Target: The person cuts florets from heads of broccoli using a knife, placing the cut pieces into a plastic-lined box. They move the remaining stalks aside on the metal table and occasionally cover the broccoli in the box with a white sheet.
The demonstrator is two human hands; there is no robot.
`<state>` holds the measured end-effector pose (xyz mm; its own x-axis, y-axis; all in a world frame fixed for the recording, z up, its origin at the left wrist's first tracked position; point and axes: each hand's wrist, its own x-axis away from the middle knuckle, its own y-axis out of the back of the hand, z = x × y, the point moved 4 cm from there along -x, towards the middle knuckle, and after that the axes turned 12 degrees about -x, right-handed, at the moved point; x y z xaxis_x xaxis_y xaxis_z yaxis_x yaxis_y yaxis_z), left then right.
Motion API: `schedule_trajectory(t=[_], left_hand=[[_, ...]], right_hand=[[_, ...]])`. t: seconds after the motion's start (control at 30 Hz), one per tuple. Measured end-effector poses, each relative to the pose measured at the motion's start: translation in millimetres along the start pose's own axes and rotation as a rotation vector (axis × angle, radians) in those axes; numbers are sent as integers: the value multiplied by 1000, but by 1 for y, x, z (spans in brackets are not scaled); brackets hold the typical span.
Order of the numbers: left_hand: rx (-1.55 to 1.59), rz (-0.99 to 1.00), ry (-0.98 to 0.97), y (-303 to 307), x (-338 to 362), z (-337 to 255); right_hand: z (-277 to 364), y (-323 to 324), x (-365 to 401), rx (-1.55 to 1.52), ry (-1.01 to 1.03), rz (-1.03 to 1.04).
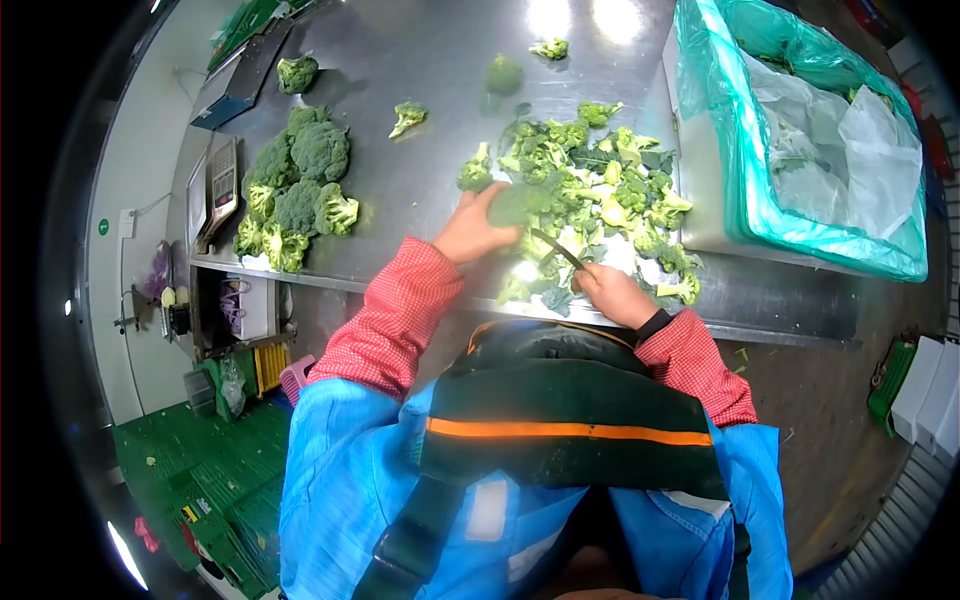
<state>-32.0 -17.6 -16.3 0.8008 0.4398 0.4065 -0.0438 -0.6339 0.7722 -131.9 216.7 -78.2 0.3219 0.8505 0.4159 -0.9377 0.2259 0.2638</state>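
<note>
My left hand (472,228) is closed around a broccoli head (513,204), blurred by motion, over the near side of the steel table. In my right hand (617,295) is a knife (560,247), its dark curved blade pointing toward the broccoli head. Cut broccoli florets (625,190) and leafy scraps lie in a loose heap beyond and beside both hands. One larger broccoli piece (476,166) sits just past my left hand. A few stray pieces, including a floret (407,119), lie farther up the table.
Whole broccoli heads (320,150) are piled at the table's left, near a weighing scale (222,187). On the right stands a box (700,170) lined with a green plastic bag (745,205), with white sheets inside. Green crates (215,470) cover the floor at lower left.
</note>
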Motion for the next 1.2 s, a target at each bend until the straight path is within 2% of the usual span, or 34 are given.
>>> schedule_trajectory(t=[0.03, 0.1, 0.2, 0.3, 0.37, 0.47, 0.57, 0.6, 0.7, 0.8, 0.93, 1.0, 1.07, 1.2], left_hand=[[-1, -6, -6, 1, 0, -1], [20, -32, -28, -1, -1, -5], [47, -74, -43, -2, 8, -2], [55, -185, -89, 7, 19, -12], [4, -290, -108, 15, 29, -21], [-131, -426, -285, 19, 41, -45], [-191, -486, -385, 16, 52, -78], [-207, -511, -408, 14, 54, -84], [-212, -569, -406, 15, 58, -95], [-285, -557, -386, 15, 59, -93], [-146, -586, -286, 11, 56, -73], [-85, -627, -193, 19, 55, -59], [-113, -634, -209, 23, 55, -58], [-194, -647, -330, 14, 61, -81]], right_hand=[[6, 1, 3, -168, -122, 72], [9, 8, 7, -196, -131, 50], [19, 5, 23, 159, 210, -198], [52, 25, 45, 136, 229, -258], [72, 37, 52, -57, 189, -334], [91, 44, 39, -235, 239, -441], [127, 41, 29, -39, 224, -464], [126, 38, 21, 49, 282, -524], [120, 39, 16, 4, 261, -576], [117, 38, 19, -106, 167, -599], [78, 51, 9, -170, 203, -753], [57, 65, 11, -300, 217, -731], [55, 65, 14, -346, 187, -656], [105, 46, 15, -220, 163, -492]])
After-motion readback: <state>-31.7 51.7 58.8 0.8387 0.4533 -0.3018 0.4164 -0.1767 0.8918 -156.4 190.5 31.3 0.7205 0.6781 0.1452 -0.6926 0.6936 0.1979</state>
